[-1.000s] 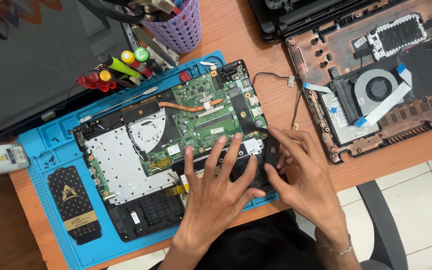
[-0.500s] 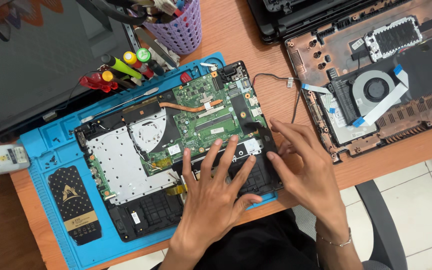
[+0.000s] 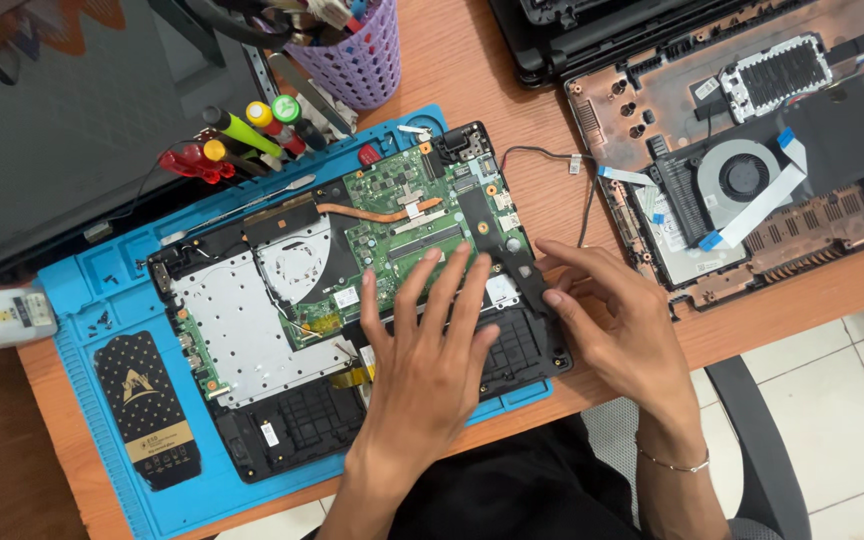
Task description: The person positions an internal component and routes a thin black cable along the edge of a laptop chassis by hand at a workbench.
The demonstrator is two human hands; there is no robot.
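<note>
Two hands, left (image 3: 430,365) and right (image 3: 620,330), are pressed flat, fingers spread, grip clamped on nothing, on an opened laptop (image 3: 352,290).

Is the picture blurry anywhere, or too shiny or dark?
Head view: sharp and evenly lit; the left hand and right hand on the opened laptop cast only soft shadows; the dark screen at top left shows dim reflections.
</note>
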